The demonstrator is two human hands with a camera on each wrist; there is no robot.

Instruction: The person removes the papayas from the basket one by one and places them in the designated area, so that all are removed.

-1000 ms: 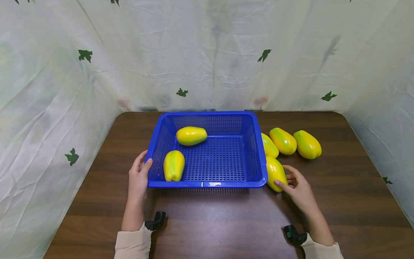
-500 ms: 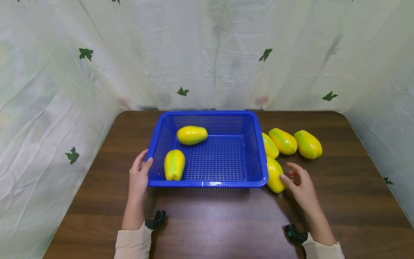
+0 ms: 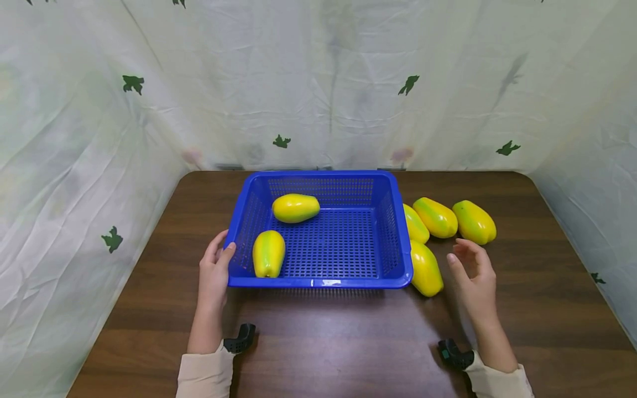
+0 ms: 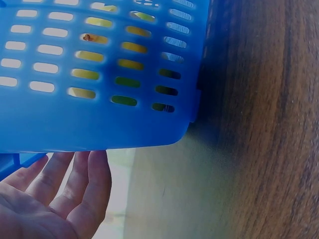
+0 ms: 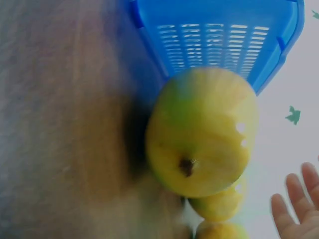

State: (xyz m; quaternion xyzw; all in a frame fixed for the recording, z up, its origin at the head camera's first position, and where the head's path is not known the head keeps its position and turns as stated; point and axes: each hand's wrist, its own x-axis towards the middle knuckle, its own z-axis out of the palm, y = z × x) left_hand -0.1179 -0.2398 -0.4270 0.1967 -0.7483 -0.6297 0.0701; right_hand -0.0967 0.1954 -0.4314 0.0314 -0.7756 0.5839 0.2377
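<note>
A blue perforated plastic basket [image 3: 320,283] stands on the table with two yellow-green papayas in it, one papaya [image 3: 296,208] at the back left and another papaya [image 3: 269,254] at the front left. My left hand [image 3: 214,276] holds the basket's left rim, thumb on top and fingers outside; the left wrist view shows those fingers [image 4: 94,184] against the rim. My right hand [image 3: 475,279] is off the table's fruit, fingers loosely bent and nothing in it. Nearest to it lies a papaya [image 3: 426,269] beside the basket's right wall, seen close in the right wrist view.
More papayas lie right of the basket: one papaya [image 3: 416,224] partly hidden by the rim, one papaya [image 3: 436,217] behind it, and one papaya [image 3: 474,222] farther right. The brown wooden table [image 3: 328,342] is bordered by a pale curtain [image 3: 348,99] at back and sides.
My right hand has let go of the near papaya beside the basket and moved away to the right. The left hand and basket stay where they were.
</note>
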